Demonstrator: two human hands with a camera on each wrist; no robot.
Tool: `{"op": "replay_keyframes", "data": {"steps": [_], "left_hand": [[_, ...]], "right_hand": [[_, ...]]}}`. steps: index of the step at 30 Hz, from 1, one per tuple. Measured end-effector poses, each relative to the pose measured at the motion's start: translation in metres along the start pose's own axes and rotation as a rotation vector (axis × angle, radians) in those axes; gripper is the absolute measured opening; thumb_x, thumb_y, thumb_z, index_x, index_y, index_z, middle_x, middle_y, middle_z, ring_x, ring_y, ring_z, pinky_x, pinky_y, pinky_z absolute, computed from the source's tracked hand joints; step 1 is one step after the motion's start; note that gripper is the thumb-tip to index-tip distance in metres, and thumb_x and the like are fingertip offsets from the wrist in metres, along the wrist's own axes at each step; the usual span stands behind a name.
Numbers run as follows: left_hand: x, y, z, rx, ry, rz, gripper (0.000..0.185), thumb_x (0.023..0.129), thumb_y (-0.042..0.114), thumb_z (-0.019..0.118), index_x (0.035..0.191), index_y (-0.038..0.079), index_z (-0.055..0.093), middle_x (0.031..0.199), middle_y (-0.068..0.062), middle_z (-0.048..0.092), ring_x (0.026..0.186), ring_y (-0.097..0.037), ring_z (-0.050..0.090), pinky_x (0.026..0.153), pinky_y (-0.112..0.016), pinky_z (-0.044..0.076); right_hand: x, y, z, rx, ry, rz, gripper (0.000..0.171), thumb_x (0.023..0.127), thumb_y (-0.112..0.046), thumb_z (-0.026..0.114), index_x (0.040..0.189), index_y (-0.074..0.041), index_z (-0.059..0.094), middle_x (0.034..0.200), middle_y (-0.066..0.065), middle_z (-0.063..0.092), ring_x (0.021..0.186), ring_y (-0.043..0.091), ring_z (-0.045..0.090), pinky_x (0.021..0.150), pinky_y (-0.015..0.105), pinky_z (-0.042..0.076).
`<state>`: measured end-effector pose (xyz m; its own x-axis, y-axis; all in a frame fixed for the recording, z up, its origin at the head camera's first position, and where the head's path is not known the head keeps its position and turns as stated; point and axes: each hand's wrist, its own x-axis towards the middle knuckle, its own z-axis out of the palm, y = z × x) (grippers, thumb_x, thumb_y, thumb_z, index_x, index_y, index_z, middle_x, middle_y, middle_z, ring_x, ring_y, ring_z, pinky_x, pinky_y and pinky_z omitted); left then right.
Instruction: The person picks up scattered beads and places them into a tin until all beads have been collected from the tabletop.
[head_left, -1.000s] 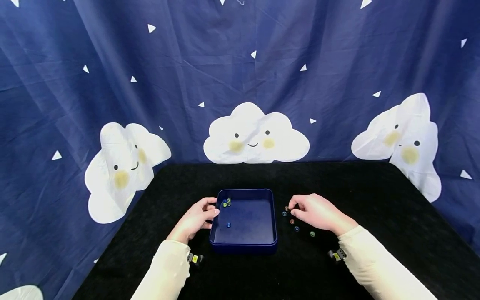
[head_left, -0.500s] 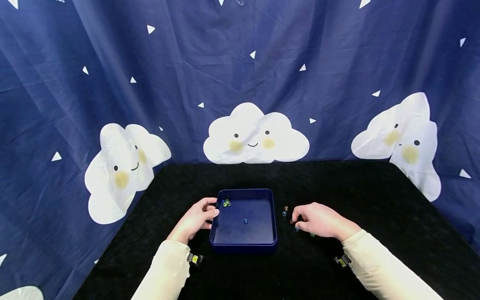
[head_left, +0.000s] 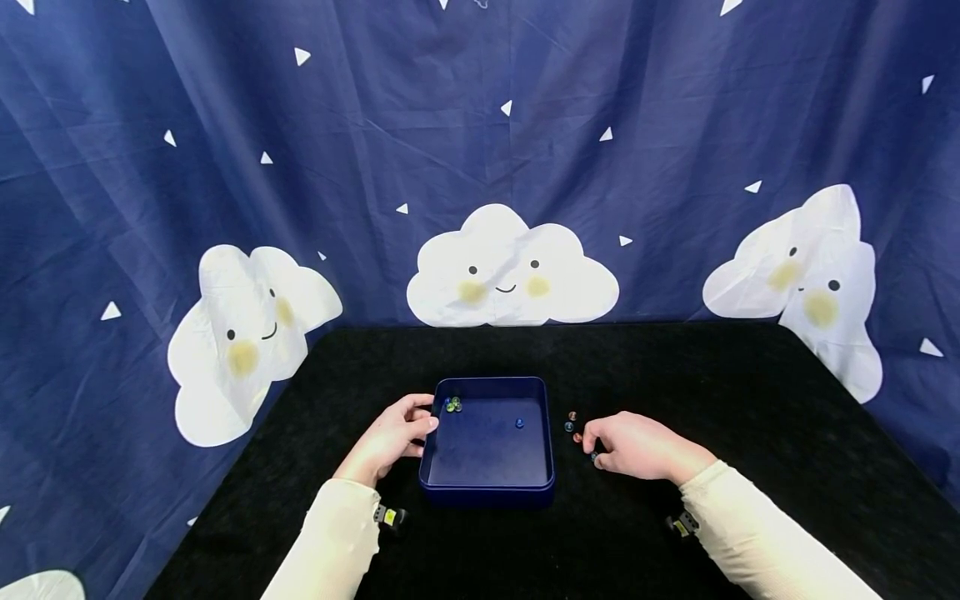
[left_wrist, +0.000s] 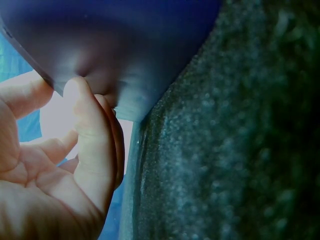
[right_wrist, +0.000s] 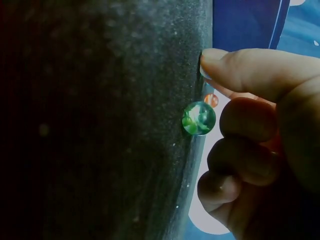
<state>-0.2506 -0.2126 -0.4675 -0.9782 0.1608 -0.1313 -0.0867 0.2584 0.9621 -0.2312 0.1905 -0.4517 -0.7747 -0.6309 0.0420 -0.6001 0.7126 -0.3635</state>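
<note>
My left hand (head_left: 393, 435) holds the left side of a shallow dark blue box (head_left: 491, 498), thumb at the rim and fingers against the outer wall (left_wrist: 125, 45). Near the far left corner inside lie yellow-green marbles (head_left: 457, 406) and a blue one beside them; another blue marble (head_left: 519, 423) is to the right. Right of the box, my right hand (head_left: 641, 447) pinches a blue marble (head_left: 595, 457) at table level between thumb and finger, mostly hidden by the fingertips. A green marble (right_wrist: 199, 118) sits under that hand, hidden in the head view.
Between the box and my right hand lie an orange marble (head_left: 572, 416), a blue marble (head_left: 568, 427) and a red-orange marble (head_left: 577, 437). Black cloth (head_left: 637, 358) covers the table. A blue curtain (head_left: 360, 167) with clouds hangs behind it.
The lone blue marble in the box has rolled right and away from me. My right hand has moved nearer, down to the blue marble; the red-orange marble has shifted slightly left. My left hand stays put.
</note>
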Motion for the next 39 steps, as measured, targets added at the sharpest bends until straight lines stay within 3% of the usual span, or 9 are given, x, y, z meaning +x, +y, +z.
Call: {"op": "replay_keyframes", "data": {"steps": [3,9,13,22,31,39], "left_hand": [[-0.001,0.002,0.0,-0.002,-0.004,0.002,0.047,0.096,0.01,0.067,0.141,0.006,0.053,0.114,-0.017,0.063,0.085,-0.025,0.064,0.063,-0.034,0.054],[-0.003,0.004,-0.001,-0.001,-0.007,0.004,0.047,0.096,0.01,0.067,0.14,0.006,0.054,0.108,-0.012,0.063,0.085,-0.023,0.064,0.064,-0.034,0.055],[-0.003,0.004,-0.001,0.005,-0.003,0.008,0.046,0.097,0.01,0.066,0.141,0.005,0.053,0.108,-0.012,0.063,0.085,-0.024,0.064,0.064,-0.035,0.055],[-0.004,0.005,-0.001,0.006,-0.004,0.005,0.046,0.097,0.011,0.066,0.141,0.006,0.053,0.113,-0.015,0.063,0.087,-0.025,0.063,0.064,-0.035,0.055],[-0.004,0.005,0.0,0.008,-0.007,0.011,0.046,0.097,0.011,0.066,0.141,0.004,0.053,0.109,-0.012,0.063,0.086,-0.025,0.063,0.063,-0.035,0.055],[-0.003,0.006,-0.001,0.005,-0.01,0.0,0.048,0.096,0.011,0.067,0.141,0.006,0.053,0.109,-0.013,0.063,0.087,-0.026,0.063,0.065,-0.034,0.055]], "right_hand": [[-0.001,-0.001,-0.001,-0.007,0.011,0.003,0.02,0.082,-0.013,0.076,0.088,-0.028,0.064,0.11,-0.014,0.071,0.092,0.005,0.062,0.076,0.032,0.049],[0.0,-0.005,-0.007,0.031,0.04,0.052,0.019,0.086,-0.013,0.074,0.095,-0.029,0.068,0.076,-0.019,0.062,0.062,0.001,0.051,0.063,0.029,0.045],[0.001,-0.008,-0.012,0.052,0.078,0.06,0.018,0.089,-0.014,0.073,0.097,-0.03,0.069,0.063,-0.019,0.051,0.053,0.001,0.046,0.054,0.027,0.041],[0.01,-0.016,-0.02,0.076,0.189,-0.003,0.012,0.092,-0.015,0.072,0.096,-0.026,0.068,0.06,-0.021,0.051,0.05,-0.001,0.044,0.054,0.025,0.042],[0.019,-0.024,-0.025,0.087,0.212,-0.014,0.013,0.094,-0.018,0.07,0.1,-0.028,0.065,0.061,-0.017,0.057,0.059,-0.006,0.056,0.069,0.027,0.048],[0.027,-0.029,-0.027,0.078,0.211,-0.018,0.013,0.095,-0.019,0.068,0.108,-0.021,0.067,0.059,-0.017,0.055,0.062,-0.005,0.06,0.071,0.028,0.05]]}}
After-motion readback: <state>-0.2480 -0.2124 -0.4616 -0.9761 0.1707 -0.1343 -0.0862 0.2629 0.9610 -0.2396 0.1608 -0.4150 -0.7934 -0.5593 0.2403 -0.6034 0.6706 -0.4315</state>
